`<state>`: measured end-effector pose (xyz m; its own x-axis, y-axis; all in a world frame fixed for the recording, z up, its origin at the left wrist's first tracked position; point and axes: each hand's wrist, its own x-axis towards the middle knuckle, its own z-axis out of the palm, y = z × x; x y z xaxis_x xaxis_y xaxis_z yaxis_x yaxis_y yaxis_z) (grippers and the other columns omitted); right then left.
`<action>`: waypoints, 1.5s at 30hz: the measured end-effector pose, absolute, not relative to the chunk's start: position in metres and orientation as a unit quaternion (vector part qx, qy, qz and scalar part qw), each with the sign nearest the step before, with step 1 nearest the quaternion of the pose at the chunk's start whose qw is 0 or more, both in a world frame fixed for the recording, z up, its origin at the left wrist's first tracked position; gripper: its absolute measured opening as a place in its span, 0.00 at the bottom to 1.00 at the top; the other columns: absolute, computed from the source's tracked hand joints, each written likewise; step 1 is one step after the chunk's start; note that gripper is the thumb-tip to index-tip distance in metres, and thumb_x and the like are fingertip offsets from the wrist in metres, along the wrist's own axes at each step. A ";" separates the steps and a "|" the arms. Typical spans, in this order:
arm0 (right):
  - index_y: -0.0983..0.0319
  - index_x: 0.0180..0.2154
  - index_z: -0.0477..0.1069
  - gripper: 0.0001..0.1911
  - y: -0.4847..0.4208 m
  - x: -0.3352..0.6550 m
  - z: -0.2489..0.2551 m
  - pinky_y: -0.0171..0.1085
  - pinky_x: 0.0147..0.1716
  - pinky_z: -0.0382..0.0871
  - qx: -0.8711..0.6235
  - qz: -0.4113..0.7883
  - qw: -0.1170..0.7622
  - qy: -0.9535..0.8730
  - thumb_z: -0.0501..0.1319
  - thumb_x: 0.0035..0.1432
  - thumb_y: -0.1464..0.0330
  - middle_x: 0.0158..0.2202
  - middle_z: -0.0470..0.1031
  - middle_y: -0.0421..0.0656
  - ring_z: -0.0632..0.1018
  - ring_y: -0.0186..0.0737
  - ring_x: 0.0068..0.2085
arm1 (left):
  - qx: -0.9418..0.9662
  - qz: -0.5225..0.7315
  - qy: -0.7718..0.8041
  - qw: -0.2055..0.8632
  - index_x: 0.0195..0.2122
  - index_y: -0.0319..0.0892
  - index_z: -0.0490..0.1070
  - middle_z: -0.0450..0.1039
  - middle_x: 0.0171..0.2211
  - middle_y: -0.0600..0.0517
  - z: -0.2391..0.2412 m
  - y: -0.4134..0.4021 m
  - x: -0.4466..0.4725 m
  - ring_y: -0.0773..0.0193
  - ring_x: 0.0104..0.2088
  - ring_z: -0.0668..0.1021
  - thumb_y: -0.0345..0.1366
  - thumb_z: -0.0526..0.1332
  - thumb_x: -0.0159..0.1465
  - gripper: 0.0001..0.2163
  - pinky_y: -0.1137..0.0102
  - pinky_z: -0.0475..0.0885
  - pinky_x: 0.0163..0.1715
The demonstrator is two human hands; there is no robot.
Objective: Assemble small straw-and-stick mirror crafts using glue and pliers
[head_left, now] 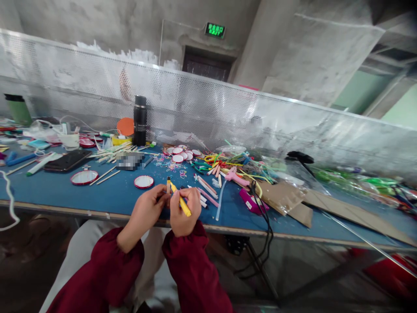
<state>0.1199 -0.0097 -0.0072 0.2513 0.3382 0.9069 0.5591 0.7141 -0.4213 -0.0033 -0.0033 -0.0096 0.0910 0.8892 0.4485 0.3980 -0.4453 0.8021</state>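
My left hand (148, 208) pinches a short, flat wooden stick (168, 187) upright, its top end dark. In my right hand (186, 214) is a yellow marker (185, 208), its tip touching or very close to the stick. Both hands are near the table's front edge. Just beyond my left hand lies a round white disc with a red rim (143, 181). Several pens and pale pink sticks (208, 193) lie to the right of my right hand. Part of the stick is hidden by my fingers.
A pink glue gun (234, 176) and a magenta box (249, 202) with black cables lie to the right. Cardboard pieces (301, 213) are beyond them. Farther back stand a black bottle (140, 124) and a pile of small discs (177, 158). A phone (67, 161) lies left.
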 end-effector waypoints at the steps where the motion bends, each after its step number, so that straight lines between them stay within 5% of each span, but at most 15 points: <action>1: 0.59 0.30 0.64 0.07 -0.010 0.120 -0.007 0.40 0.38 0.67 -0.367 -0.080 0.696 -0.612 0.59 0.61 0.71 0.27 0.70 0.39 0.72 0.38 0.32 | 0.694 0.491 0.464 0.248 0.43 0.44 0.75 0.80 0.34 0.51 -0.010 -0.003 -0.003 0.61 0.34 0.79 0.39 0.56 0.66 0.10 0.71 0.71 0.35; 45: 0.59 0.30 0.64 0.07 -0.010 0.120 -0.007 0.40 0.39 0.67 -0.354 -0.069 0.698 -0.618 0.58 0.61 0.72 0.27 0.70 0.38 0.72 0.37 0.32 | 0.696 0.483 0.468 0.252 0.39 0.44 0.72 0.78 0.32 0.52 -0.011 -0.003 -0.004 0.60 0.35 0.78 0.41 0.56 0.66 0.09 0.71 0.69 0.36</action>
<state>0.1199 -0.0099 -0.0075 0.2263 0.3417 0.9121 0.5344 0.7394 -0.4096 -0.0045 -0.0025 -0.0106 0.0957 0.8946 0.4365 0.4089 -0.4352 0.8021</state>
